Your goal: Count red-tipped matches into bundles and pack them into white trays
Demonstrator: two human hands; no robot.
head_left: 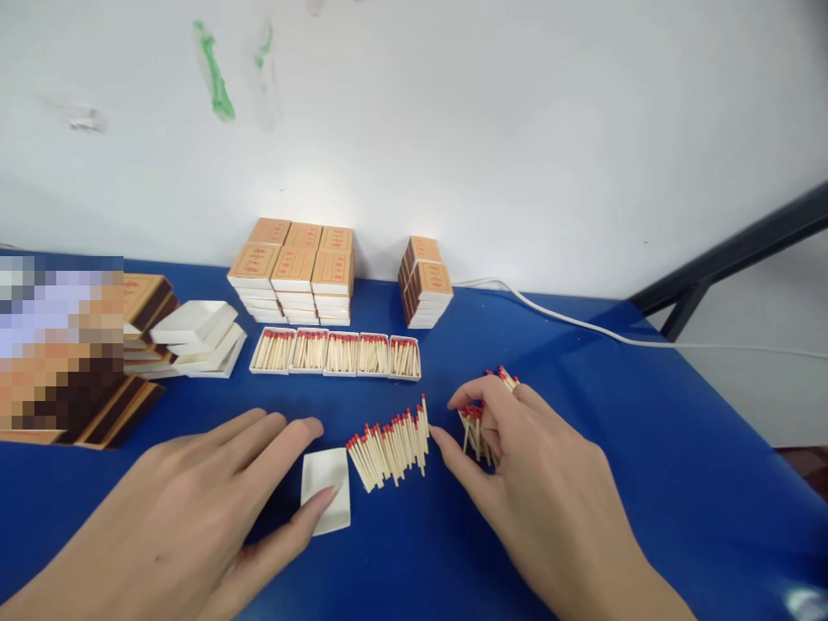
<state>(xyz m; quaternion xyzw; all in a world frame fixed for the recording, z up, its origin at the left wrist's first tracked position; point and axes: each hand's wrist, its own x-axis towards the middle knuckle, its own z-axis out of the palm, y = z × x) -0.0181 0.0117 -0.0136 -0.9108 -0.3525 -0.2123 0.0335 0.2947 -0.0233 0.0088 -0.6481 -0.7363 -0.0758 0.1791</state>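
Observation:
My left hand (213,492) lies flat on the blue table (647,483), thumb tip touching an empty white matchbox tray (327,485). Right of the tray lies a loose row of red-tipped matches (392,444). My right hand (517,466) rests over a second small heap of matches (479,423), with its fingers curled onto several of them and its thumb stretched toward the loose row.
Five filled match trays (336,354) stand in a line behind. Stacks of closed orange matchboxes (294,267) and a smaller stack (423,280) sit by the wall. Empty white trays (200,336) and brown sleeves (146,302) lie at left. A white cable (582,323) runs right.

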